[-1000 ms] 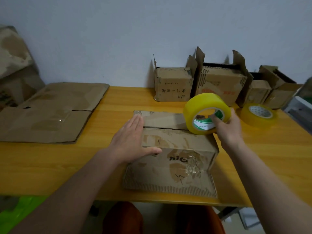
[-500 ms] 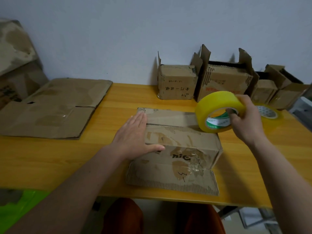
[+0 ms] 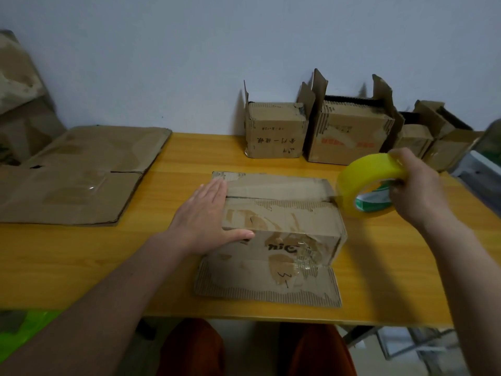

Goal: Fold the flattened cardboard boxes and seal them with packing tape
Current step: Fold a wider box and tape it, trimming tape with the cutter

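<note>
1. Nearest us, two knees in rust-orange trousers [image 3: 189, 348] sit below the front edge of the yellow wooden table [image 3: 81, 267].
2. We see the worn brown cardboard box [image 3: 282, 226] standing near the table's front edge, middle of the view, with its near bottom flap [image 3: 265, 283] lying flat on the tabletop toward us.
3. The left hand [image 3: 206, 215] lies flat on the box's left end, fingers straight and together across the top, thumb stretched along the near top edge. It presses, nothing is pinched.
4. The box's two top flaps meet at a seam [image 3: 276, 197] running left to right; a clear strip of tape lies along it and runs off the right end toward the roll.
5. The right hand [image 3: 417, 191] grips the yellow roll of packing tape [image 3: 366, 185] just beside the box's right end, above the table. Fingers curl over the roll's outer face; the fingertips reach into the green-and-white core.
6. On the left of the table we see a stack of flattened brown cardboard sheets [image 3: 78, 175], well apart from the box.
7. Further back, a row of small folded brown cardboard boxes [image 3: 276, 131] stands against the pale blue-grey wall [image 3: 189, 50], flaps upright. The rightmost ones sit behind the right hand, partly hidden.
8. Far left, more brown cardboard [image 3: 19, 99] leans by the wall; details are blurry.
9. Bottom left, a bright green patch [image 3: 32, 321] shows below the table; we cannot tell what it is.
</note>
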A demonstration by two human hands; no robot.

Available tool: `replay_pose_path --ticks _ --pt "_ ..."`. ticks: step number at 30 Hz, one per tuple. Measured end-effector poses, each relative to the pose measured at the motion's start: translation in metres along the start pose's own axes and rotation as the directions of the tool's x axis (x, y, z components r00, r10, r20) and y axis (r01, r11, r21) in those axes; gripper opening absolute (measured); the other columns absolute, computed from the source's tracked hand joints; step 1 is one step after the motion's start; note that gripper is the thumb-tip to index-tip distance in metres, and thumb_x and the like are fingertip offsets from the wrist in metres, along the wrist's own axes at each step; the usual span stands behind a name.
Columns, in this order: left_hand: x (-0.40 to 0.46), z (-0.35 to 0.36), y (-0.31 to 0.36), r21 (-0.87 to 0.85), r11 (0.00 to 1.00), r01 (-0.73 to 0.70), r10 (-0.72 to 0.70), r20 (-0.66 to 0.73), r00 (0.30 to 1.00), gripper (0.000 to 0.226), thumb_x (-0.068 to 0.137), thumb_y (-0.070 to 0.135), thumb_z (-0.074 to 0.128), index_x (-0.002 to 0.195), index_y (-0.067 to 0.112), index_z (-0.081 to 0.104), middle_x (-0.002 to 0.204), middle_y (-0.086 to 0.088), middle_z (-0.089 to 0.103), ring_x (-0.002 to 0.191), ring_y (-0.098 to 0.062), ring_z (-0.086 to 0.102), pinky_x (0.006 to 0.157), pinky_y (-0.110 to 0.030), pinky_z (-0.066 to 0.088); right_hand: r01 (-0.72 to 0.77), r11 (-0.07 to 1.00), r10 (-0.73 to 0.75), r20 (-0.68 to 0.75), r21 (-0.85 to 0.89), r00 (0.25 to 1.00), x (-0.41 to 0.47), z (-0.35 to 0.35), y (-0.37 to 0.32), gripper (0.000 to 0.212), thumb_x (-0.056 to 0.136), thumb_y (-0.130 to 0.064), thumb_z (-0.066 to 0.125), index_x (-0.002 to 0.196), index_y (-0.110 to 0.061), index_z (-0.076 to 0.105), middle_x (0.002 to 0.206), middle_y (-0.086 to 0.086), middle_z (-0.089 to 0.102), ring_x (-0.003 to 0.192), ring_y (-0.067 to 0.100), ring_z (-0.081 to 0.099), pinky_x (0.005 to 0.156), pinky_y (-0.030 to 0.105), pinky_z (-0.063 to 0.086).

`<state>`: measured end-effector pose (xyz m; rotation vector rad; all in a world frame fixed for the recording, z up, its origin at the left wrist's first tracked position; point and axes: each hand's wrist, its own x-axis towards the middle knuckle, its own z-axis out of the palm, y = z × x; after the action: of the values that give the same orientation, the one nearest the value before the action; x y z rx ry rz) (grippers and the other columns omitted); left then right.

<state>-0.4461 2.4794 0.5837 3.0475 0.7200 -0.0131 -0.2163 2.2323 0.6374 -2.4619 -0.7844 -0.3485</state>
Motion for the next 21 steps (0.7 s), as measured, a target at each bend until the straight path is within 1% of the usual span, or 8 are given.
replay_pose_path --ticks 2,4,7,11,14,17,19,21 --pt "0.000 -0.002 0.002 -0.008 1.000 0.006 -0.006 0.002 1.000 0.124 0.065 0.091 0.025 0.153 0.011 -0.010 0.162 -0.004 -0.011 0.149 -0.015 -0.009 0.120 -0.032 -0.004 -0.027 1.000 0.027 0.025 0.004 0.999 -0.005 0.006 0.008 0.050 0.085 0.008 0.051 0.128 -0.015 0.044 0.116 0.025 0.054 0.099 0.043 0.052 0.071 0.045 0.045" --pt "0.001 -0.003 0.002 -0.008 1.000 0.006 -0.006 0.007 1.000 0.121 0.068 0.089 0.029 0.153 0.011 -0.010 0.162 -0.004 -0.012 0.149 -0.015 -0.009 0.117 -0.030 -0.006 -0.072 0.997 0.072 0.013 0.018 0.997 -0.009 0.013 0.012 0.050 0.086 0.006 0.051 0.131 -0.014 0.044 0.117 0.025 0.055 0.101 0.045 0.053 0.070 0.041 0.041" --pt "0.001 -0.004 0.001 0.001 1.000 -0.002 0.002 0.012 1.000 0.123 0.063 0.090 0.023 0.153 0.012 -0.010 0.162 -0.003 -0.013 0.149 -0.014 -0.009 0.115 -0.029 -0.007 -0.079 0.996 0.079 -0.008 0.028 0.997 -0.010 0.018 0.012 0.050 0.085 0.007 0.051 0.131 -0.014 0.045 0.119 0.024 0.054 0.103 0.044 0.052 0.072 0.041 0.041" --pt "0.004 -0.006 -0.005 0.058 0.998 -0.028 0.026 0.032 0.999 0.125 0.060 0.092 0.014 0.153 0.012 -0.010 0.161 -0.003 -0.013 0.148 -0.014 -0.010 0.114 -0.028 -0.007 -0.072 0.996 0.075 0.047 -0.053 0.996 -0.013 0.024 0.013 0.055 0.083 0.008 0.052 0.131 -0.016 0.042 0.118 0.021 0.053 0.102 0.043 0.053 0.072 0.044 0.045" --pt "0.007 -0.007 -0.012 0.097 0.994 -0.050 0.046 0.047 0.998 0.121 0.063 0.092 0.015 0.153 0.015 -0.011 0.161 -0.002 -0.015 0.148 -0.014 -0.011 0.112 -0.027 -0.010 -0.099 0.994 0.103 0.074 -0.054 0.992 -0.021 0.030 0.013 0.053 0.084 0.007 0.052 0.130 -0.015 0.041 0.115 0.021 0.053 0.099 0.043 0.053 0.071 0.046 0.047" --pt "0.010 -0.009 -0.021 0.105 0.991 -0.087 0.079 0.075 0.994 0.109 0.063 0.091 0.011 0.151 0.032 -0.013 0.160 0.000 -0.018 0.148 -0.015 -0.013 0.110 -0.029 -0.011 -0.115 0.992 0.119 0.085 -0.051 0.989 -0.024 0.031 0.011 0.049 0.085 0.006 0.052 0.128 -0.015 0.041 0.113 0.021 0.053 0.097 0.043 0.053 0.071 0.046 0.047" --pt "0.010 -0.015 -0.025 0.083 0.992 -0.098 0.088 0.113 0.990 0.099 0.063 0.090 0.012 0.148 0.044 -0.013 0.160 0.002 -0.019 0.148 -0.017 -0.013 0.109 -0.031 -0.008 -0.118 0.992 0.122 0.100 -0.045 0.988 -0.025 0.031 0.008 0.047 0.085 0.006 0.052 0.127 -0.014 0.041 0.114 0.020 0.052 0.099 0.043 0.053 0.073 0.046 0.046" --pt "0.009 -0.022 -0.028 0.053 0.996 -0.071 0.062 0.167 0.984 0.095 0.065 0.088 0.016 0.148 0.048 -0.010 0.159 0.005 -0.019 0.148 -0.019 -0.012 0.113 -0.033 -0.003 -0.110 0.994 0.112 0.121 -0.020 0.986 -0.028 0.033 0.004 0.046 0.085 0.006 0.052 0.126 -0.011 0.040 0.115 0.020 0.051 0.100 0.042 0.052 0.073 0.045 0.044"
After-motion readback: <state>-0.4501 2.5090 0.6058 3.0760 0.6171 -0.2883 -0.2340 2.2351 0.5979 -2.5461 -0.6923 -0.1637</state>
